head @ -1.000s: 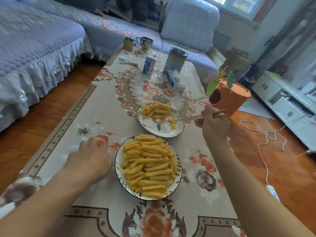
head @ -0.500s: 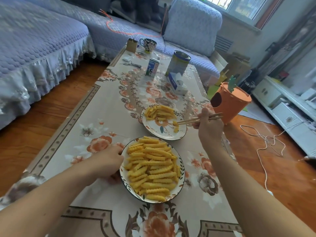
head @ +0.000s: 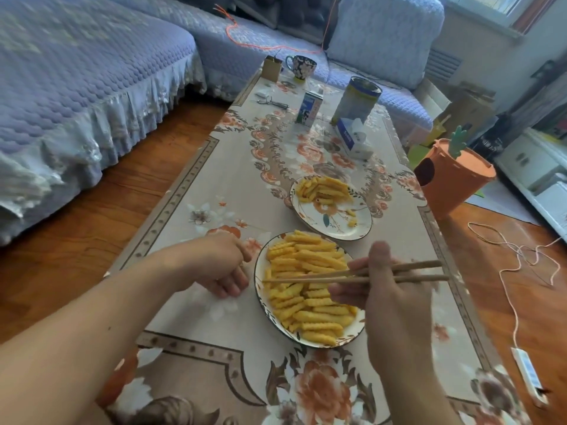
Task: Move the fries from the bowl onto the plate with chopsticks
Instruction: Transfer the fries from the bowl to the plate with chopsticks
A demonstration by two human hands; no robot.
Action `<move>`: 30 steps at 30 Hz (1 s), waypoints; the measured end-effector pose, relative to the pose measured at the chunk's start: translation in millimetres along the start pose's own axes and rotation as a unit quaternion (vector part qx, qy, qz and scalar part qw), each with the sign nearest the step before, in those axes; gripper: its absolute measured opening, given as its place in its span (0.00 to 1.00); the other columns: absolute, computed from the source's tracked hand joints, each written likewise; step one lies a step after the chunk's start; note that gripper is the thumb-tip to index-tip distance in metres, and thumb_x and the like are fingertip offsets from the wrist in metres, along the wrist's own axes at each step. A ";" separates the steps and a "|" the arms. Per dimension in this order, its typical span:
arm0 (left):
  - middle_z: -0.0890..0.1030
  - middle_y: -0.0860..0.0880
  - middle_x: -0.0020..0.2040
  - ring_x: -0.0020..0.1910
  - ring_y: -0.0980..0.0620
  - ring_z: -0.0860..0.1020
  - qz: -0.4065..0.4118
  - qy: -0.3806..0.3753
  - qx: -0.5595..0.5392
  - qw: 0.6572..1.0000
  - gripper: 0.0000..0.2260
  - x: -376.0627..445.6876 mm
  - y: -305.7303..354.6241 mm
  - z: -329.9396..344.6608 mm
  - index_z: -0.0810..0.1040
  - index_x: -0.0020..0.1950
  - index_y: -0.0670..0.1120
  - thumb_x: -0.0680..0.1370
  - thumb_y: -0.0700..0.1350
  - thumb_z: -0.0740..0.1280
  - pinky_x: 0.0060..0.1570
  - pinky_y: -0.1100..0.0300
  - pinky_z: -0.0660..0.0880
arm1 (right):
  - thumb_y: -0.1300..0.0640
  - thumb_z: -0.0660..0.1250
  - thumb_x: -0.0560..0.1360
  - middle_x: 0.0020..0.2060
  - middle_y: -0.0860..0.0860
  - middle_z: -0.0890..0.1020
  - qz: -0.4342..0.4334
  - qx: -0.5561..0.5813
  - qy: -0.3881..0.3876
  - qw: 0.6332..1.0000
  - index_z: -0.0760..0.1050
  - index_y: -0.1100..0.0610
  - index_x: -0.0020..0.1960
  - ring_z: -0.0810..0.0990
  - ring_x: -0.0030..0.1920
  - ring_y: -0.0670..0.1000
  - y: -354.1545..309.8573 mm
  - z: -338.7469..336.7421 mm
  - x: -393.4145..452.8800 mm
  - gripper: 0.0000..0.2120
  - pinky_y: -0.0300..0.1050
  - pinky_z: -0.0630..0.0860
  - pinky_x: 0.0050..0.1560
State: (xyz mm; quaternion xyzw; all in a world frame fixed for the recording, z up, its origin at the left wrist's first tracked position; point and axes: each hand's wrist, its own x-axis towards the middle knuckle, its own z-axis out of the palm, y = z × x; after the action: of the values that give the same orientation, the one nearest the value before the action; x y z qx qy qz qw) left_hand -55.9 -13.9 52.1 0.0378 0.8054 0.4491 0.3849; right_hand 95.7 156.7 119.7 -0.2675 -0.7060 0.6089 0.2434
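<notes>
Table (head: 214,185): long, low, covered with a beige floral cloth. Bowl (head: 260,289): near end of the table, white with a dark rim, heaped with crinkle-cut fries (head: 306,302). Plate (head: 334,225): just beyond the bowl and nearly touching it, white with a flower pattern; a smaller pile of fries along its far side and two loose pieces near its right edge. Right hand (head: 389,299): raised over the right part of the bowl, fingers curled round a pair of wooden chopsticks (head: 322,277); the sticks lie almost level, tips pointing left over the fries, close together; nothing visibly caught between them. Left hand (head: 221,265): resting on the cloth beside the bowl's left rim, fingers curled under loosely; whether they touch the rim cannot be told. Far end of the table: milk carton (head: 309,109), tall tin (head: 357,99), tissue box (head: 352,137), patterned mug (head: 300,66), small brown box (head: 271,68), scissors (head: 271,102). Off the table: orange carrot-shaped bin (head: 454,182) on the wooden floor to the right; sofa (head: 76,87) with a blue quilted cover to the left and behind.
</notes>
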 end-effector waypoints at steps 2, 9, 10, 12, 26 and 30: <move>0.87 0.40 0.41 0.35 0.43 0.83 0.000 0.000 -0.006 1.000 0.12 -1.7 0.5 0.9 0.76 0.59 0.44 0.83 0.38 0.55 0.34 0.54 0.81 | 0.45 0.64 0.78 0.29 0.61 0.84 0.006 -0.007 -0.006 1.000 0.80 0.63 0.41 0.85 0.29 0.60 2.4 0.3 -3.1 0.21 0.49 0.84 0.31; 0.85 0.45 0.37 0.32 0.47 0.80 0.013 -0.069 0.036 0.997 0.17 -3.4 -8.8 16.1 0.83 0.53 0.44 0.80 0.37 0.55 0.33 0.59 0.76 | 0.49 0.62 0.84 0.32 0.58 0.84 -0.088 0.006 0.106 0.990 0.80 0.60 0.43 0.85 0.31 0.56 -16.9 -26.2 62.1 0.18 0.41 0.82 0.33; 0.85 0.45 0.37 0.32 0.48 0.81 0.021 -0.067 0.044 0.997 0.15 -3.4 -8.3 17.9 0.84 0.52 0.46 0.80 0.40 0.57 0.34 0.58 0.77 | 0.49 0.63 0.84 0.34 0.58 0.84 -0.099 -0.013 0.121 0.988 0.80 0.58 0.43 0.86 0.33 0.57 -11.8 -28.1 82.4 0.17 0.42 0.83 0.34; 0.85 0.46 0.38 0.32 0.48 0.82 0.031 -0.069 0.059 0.995 0.11 -2.4 -6.0 20.6 0.84 0.52 0.47 0.79 0.44 0.61 0.34 0.58 0.78 | 0.48 0.63 0.84 0.35 0.58 0.85 -0.105 -0.045 0.141 0.983 0.80 0.55 0.42 0.86 0.34 0.56 1.2 -30.7 122.4 0.16 0.47 0.85 0.38; 0.84 0.46 0.38 0.34 0.46 0.83 0.004 -0.094 0.029 0.995 0.13 3.0 1.5 16.4 0.82 0.52 0.49 0.69 0.46 0.65 0.36 0.57 0.78 | 0.48 0.62 0.85 0.32 0.56 0.83 -0.083 -0.146 0.142 0.975 0.79 0.59 0.43 0.84 0.31 0.54 32.2 -24.0 197.1 0.18 0.42 0.83 0.34; 0.84 0.45 0.40 0.35 0.46 0.84 -0.001 -0.102 0.031 0.994 0.15 3.9 1.9 13.6 0.83 0.52 0.47 0.68 0.46 0.66 0.36 0.56 0.80 | 0.48 0.60 0.85 0.35 0.60 0.84 -0.084 -0.093 0.149 0.981 0.76 0.57 0.41 0.83 0.29 0.52 13.7 -25.6 174.2 0.18 0.44 0.84 0.34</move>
State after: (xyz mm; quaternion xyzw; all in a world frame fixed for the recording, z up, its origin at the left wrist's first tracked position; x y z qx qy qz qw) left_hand -50.2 -1.8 47.2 0.0946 0.7754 0.4174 0.4644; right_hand -14.7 294.4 112.9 -0.3163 -0.7357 0.4711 0.3699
